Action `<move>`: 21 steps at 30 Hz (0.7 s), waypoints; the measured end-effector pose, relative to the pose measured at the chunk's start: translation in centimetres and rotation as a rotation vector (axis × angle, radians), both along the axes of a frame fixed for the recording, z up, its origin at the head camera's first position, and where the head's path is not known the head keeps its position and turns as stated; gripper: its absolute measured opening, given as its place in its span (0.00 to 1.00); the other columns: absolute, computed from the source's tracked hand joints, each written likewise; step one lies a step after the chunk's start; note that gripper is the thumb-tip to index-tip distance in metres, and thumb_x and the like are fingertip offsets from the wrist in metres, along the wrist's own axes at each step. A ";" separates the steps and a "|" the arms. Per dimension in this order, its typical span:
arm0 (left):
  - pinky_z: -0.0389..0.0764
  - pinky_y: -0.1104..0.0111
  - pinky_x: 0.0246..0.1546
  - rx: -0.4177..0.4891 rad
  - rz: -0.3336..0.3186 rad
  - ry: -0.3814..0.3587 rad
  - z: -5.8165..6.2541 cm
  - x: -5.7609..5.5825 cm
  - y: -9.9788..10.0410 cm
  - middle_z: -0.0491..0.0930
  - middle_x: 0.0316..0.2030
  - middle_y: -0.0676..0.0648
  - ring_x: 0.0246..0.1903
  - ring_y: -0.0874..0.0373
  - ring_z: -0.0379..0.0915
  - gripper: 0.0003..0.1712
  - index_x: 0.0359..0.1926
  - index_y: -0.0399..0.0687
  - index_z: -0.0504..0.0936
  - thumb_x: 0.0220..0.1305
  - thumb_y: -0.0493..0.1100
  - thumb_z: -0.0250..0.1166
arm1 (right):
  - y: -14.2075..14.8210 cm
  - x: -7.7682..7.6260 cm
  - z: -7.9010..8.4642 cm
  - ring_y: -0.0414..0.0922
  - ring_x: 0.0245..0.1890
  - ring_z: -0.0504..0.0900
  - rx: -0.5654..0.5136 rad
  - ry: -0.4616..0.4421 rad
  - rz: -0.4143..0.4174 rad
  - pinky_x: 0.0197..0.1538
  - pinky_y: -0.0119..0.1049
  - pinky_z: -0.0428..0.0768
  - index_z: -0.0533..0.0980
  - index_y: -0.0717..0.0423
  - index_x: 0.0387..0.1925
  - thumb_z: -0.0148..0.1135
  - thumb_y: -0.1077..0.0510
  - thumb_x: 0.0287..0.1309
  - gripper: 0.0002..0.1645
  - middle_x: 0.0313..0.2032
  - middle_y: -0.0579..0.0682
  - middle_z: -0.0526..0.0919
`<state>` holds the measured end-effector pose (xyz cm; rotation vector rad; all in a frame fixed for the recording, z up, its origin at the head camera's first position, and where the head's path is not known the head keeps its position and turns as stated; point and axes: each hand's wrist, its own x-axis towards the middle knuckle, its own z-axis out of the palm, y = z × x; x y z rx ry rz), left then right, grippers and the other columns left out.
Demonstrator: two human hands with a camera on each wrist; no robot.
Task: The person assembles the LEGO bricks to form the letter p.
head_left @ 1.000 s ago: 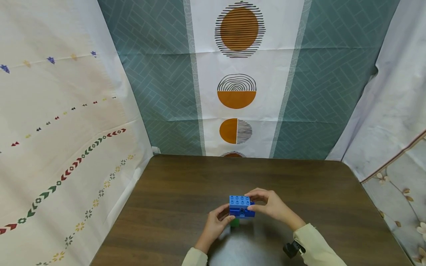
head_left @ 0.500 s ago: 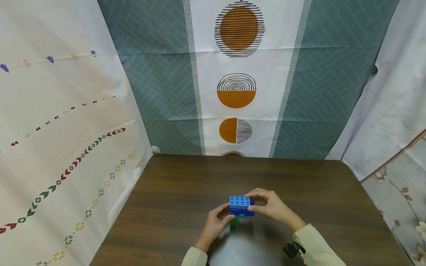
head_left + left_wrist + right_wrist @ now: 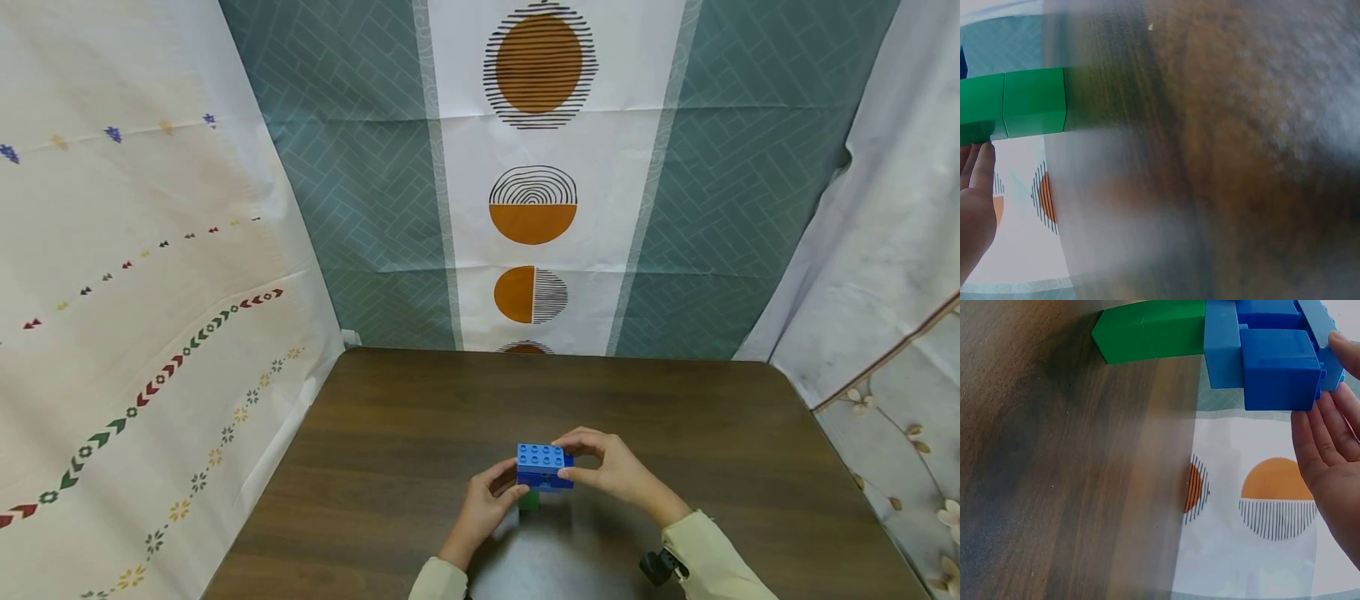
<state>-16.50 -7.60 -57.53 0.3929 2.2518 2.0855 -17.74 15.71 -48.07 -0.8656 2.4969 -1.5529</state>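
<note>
A: What is seen to have changed since a second ago?

B: Almost nothing. The stack of plastic studded bricks, blue above green (image 3: 542, 473), is kept at the same spot on the dark brown wooden table (image 3: 390, 467), near its front middle. The right hand (image 3: 609, 463) is still curled round the stack's upper blue part, thumb on the near face and fingers over the far edge. The left hand (image 3: 487, 503) is still pressed against the stack's left side, its fingers bent round the lower bricks. Only the black wrist device (image 3: 658, 565) under the pale sleeve has shifted very slightly.

A: What is hidden or hard to make out?

B: From the head view, the green bricks are mostly covered by the blue ones and the left thumb. In the left wrist view much is blurred; only green bricks (image 3: 1016, 106) and the edge of the left hand (image 3: 975, 200) are made out, so the exact fingertip contact cannot be told there. In the right wrist view the blue bricks (image 3: 1272, 353) are cut off at the top edge, with the right hand's fingers (image 3: 1335, 444) laid against them.

A: Are any containers shown?

B: None can be reported; patterned cloth hangings (image 3: 540, 183) are seen behind the table.
</note>
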 end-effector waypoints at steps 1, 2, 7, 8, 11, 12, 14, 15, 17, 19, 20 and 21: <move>0.80 0.65 0.50 -0.002 0.002 0.003 0.0 0.0 0.0 0.79 0.51 0.35 0.52 0.44 0.77 0.23 0.57 0.34 0.76 0.61 0.35 0.66 | -0.1 0.0 0.0 0.49 0.43 0.80 -0.007 0.015 0.009 0.51 0.45 0.81 0.77 0.62 0.53 0.69 0.64 0.55 0.22 0.46 0.54 0.81; 0.80 0.65 0.50 -0.002 0.003 0.003 0.0 0.0 0.0 0.79 0.51 0.35 0.52 0.44 0.77 0.23 0.57 0.34 0.76 0.61 0.35 0.66 | -0.1 0.0 -0.1 0.49 0.43 0.80 -0.010 0.033 0.017 0.51 0.47 0.81 0.77 0.62 0.53 0.69 0.64 0.55 0.23 0.46 0.54 0.81; 0.79 0.65 0.51 0.005 0.003 0.012 0.0 0.1 0.0 0.79 0.51 0.35 0.52 0.44 0.77 0.22 0.57 0.34 0.77 0.61 0.34 0.66 | -0.1 -0.5 -1.2 0.45 0.44 0.79 -0.002 0.094 0.017 0.49 0.43 0.82 0.78 0.58 0.53 0.69 0.61 0.55 0.22 0.46 0.50 0.79; 0.79 0.66 0.51 0.006 0.002 0.008 0.0 0.1 0.0 0.79 0.51 0.35 0.52 0.45 0.77 0.22 0.57 0.34 0.77 0.61 0.34 0.66 | -0.1 -0.5 -1.4 0.43 0.44 0.79 0.002 0.095 0.008 0.48 0.41 0.82 0.78 0.56 0.53 0.70 0.59 0.55 0.22 0.47 0.48 0.79; 0.79 0.66 0.51 0.005 0.002 0.003 0.0 0.1 0.0 0.79 0.51 0.36 0.52 0.45 0.77 0.22 0.57 0.34 0.77 0.61 0.34 0.66 | -0.3 -0.6 -1.6 0.41 0.44 0.79 0.006 0.096 -0.024 0.48 0.42 0.82 0.79 0.50 0.50 0.70 0.54 0.56 0.20 0.47 0.45 0.79; 0.79 0.66 0.51 0.006 0.001 0.001 0.0 0.1 0.0 0.79 0.52 0.35 0.52 0.45 0.76 0.22 0.57 0.34 0.77 0.61 0.34 0.66 | -0.4 -0.6 -1.6 0.41 0.44 0.79 0.007 0.094 -0.036 0.49 0.43 0.82 0.80 0.49 0.49 0.70 0.52 0.56 0.19 0.46 0.44 0.79; 0.79 0.66 0.52 0.007 -0.002 0.002 0.0 0.1 0.0 0.79 0.52 0.35 0.52 0.44 0.76 0.23 0.57 0.34 0.76 0.61 0.34 0.66 | -0.6 -0.6 -1.6 0.41 0.43 0.79 0.007 0.092 -0.050 0.49 0.45 0.82 0.80 0.47 0.48 0.69 0.51 0.56 0.17 0.45 0.43 0.80; 0.79 0.66 0.51 0.009 -0.004 0.005 -0.1 0.1 0.0 0.79 0.52 0.35 0.53 0.44 0.76 0.23 0.57 0.34 0.76 0.61 0.34 0.66 | -0.6 -0.6 -1.5 0.40 0.43 0.79 0.011 0.091 -0.055 0.49 0.45 0.82 0.80 0.47 0.47 0.69 0.50 0.56 0.17 0.44 0.43 0.81; 0.79 0.65 0.51 0.013 -0.007 0.009 -0.1 0.0 0.1 0.79 0.52 0.35 0.52 0.44 0.76 0.22 0.57 0.34 0.76 0.61 0.34 0.66 | -0.7 -0.6 -1.4 0.40 0.42 0.79 0.015 0.086 -0.060 0.49 0.44 0.82 0.80 0.49 0.47 0.69 0.50 0.56 0.17 0.44 0.43 0.81; 0.79 0.65 0.51 0.010 -0.008 0.019 -0.1 0.0 0.1 0.79 0.52 0.35 0.52 0.44 0.77 0.22 0.57 0.34 0.76 0.61 0.34 0.66 | -0.8 -0.6 -1.3 0.40 0.41 0.79 0.020 0.084 -0.056 0.49 0.41 0.82 0.80 0.52 0.48 0.69 0.51 0.56 0.18 0.43 0.43 0.81; 0.80 0.65 0.51 0.010 -0.008 0.022 -0.1 0.0 0.1 0.79 0.52 0.35 0.52 0.44 0.77 0.22 0.57 0.34 0.76 0.61 0.34 0.66 | -0.8 -0.6 -1.2 0.40 0.41 0.79 0.019 0.084 -0.052 0.49 0.41 0.82 0.80 0.53 0.48 0.69 0.51 0.56 0.19 0.43 0.43 0.81; 0.80 0.65 0.51 0.008 -0.009 0.030 -0.1 0.0 0.0 0.79 0.51 0.34 0.52 0.43 0.77 0.22 0.57 0.33 0.76 0.61 0.34 0.66 | -0.9 -0.6 -1.2 0.40 0.42 0.79 0.021 0.083 -0.047 0.49 0.41 0.82 0.80 0.53 0.49 0.69 0.51 0.57 0.20 0.44 0.43 0.81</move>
